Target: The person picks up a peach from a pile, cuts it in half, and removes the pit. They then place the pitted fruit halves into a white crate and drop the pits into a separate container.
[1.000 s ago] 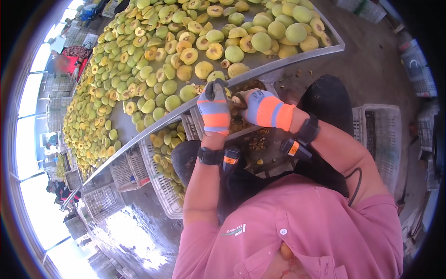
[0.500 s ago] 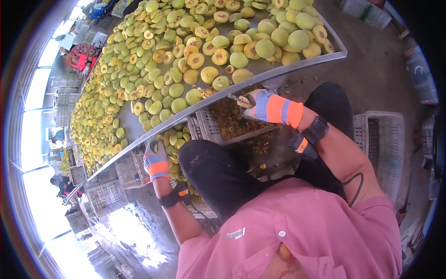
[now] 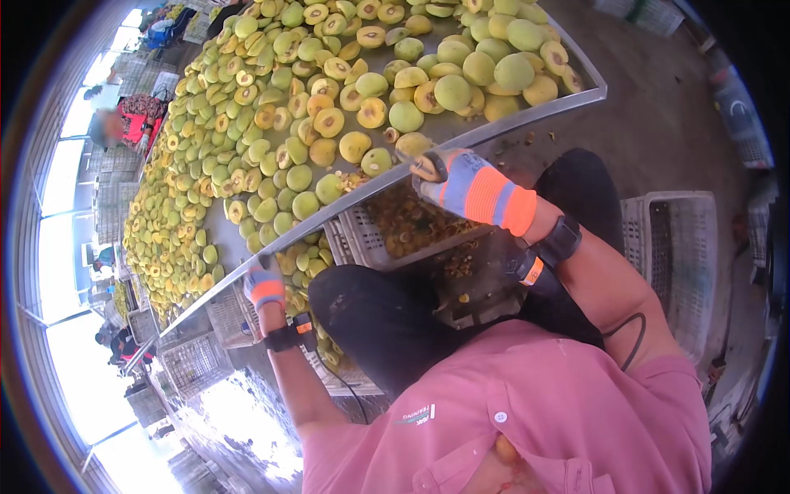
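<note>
My right hand [image 3: 461, 183], in a grey, blue and orange glove, is at the near metal rim of the sloping table. Its fingers are closed round a small wooden-handled tool [image 3: 426, 168]; the tool's metal end is hard to make out now. Just beyond it lies a yellow-green peach-like fruit [image 3: 414, 146]. My left hand [image 3: 265, 288], gloved alike, is by the same rim, left of my knee; its fingers are too blurred to read. Many such fruits [image 3: 306, 204], whole and halved, some showing brown stones or hollows, cover the table [image 3: 226, 235].
Below the rim, a crate [image 3: 362, 235] holds brown scraps, with more fruit [image 3: 317, 255] left of it. A white crate [image 3: 683, 272] stands at my right, others [image 3: 193, 358] at the left. A person in red [image 3: 136, 123] is at the table's far left.
My right hand has shifted slightly left and up onto the rim, the tool's metal tip no longer showing clearly. My left hand has moved a little left. The view has shifted slightly.
</note>
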The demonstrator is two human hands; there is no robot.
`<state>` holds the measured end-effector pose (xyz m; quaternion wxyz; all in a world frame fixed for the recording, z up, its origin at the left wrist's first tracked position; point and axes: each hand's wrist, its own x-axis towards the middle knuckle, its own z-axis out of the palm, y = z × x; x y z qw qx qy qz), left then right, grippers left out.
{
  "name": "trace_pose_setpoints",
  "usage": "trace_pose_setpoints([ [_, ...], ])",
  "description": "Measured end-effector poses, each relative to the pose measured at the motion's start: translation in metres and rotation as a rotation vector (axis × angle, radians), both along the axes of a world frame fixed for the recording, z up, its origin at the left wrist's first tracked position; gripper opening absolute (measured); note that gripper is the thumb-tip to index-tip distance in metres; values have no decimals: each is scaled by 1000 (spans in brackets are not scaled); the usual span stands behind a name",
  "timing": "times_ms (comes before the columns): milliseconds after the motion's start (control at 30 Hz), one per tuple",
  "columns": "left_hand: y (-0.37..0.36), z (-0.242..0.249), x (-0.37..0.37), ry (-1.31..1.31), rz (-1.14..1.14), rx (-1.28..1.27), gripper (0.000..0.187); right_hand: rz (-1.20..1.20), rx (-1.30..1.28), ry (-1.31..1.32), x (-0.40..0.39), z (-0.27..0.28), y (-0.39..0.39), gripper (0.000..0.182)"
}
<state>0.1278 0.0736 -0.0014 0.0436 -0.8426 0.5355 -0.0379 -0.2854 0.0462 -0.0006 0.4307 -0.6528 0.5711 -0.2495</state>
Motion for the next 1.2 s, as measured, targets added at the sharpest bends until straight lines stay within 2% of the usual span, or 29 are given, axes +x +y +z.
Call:
trace_pose_setpoints([
  [33, -10, 21, -26, 184, -118, -155, 30, -34, 16, -54, 0, 6, 0, 37],
  [67, -21, 39, -54, 368, -237, -312, 29, -80, 16, -219, 2, 5, -1, 34],
  [133, -44, 66, -130, 570, -363, -340, 26, -181, 8, -549, 3, 4, -5, 29],
  [200, -83, 40, -156, 625, -704, -248, 28, -209, 172, -685, -3, 24, -5, 20],
  [267, -113, 15, -193, 311, -911, -107, 33, -238, 278, -837, -9, 26, -7, 16],
  [367, -135, -12, -231, 41, -869, 204, 36, -320, 347, -874, -17, 32, -9, 15],
  [467, -141, -17, -243, 45, -776, 244, 35, -332, 340, -868, -23, 32, -11, 15],
  [567, -139, -14, -243, 69, -793, 207, 34, -307, 321, -886, -24, 29, -12, 17],
  [667, -133, -13, -230, 222, -814, 48, 32, -326, 319, -982, -29, 35, -11, 19],
  [767, -92, 19, -236, 491, -731, -300, 32, -376, 237, -1022, -40, 39, -8, 14],
  [867, -40, 37, -258, 420, -867, -324, 31, -396, 245, -1014, -47, 45, -6, 13],
  [967, -21, 8, -260, 171, -1105, -188, 29, -413, 252, -1005, -45, 44, -5, 13],
  [1067, -26, 9, -263, 258, -1151, -181, 31, -393, 215, -1005, -47, 44, -4, 14],
  [1167, -47, 19, -260, 445, -937, -201, 34, -389, 193, -1040, -49, 40, -4, 20],
  [1200, -59, 14, -259, 385, -835, -122, 35, -391, 189, -1052, -50, 39, -5, 23],
])
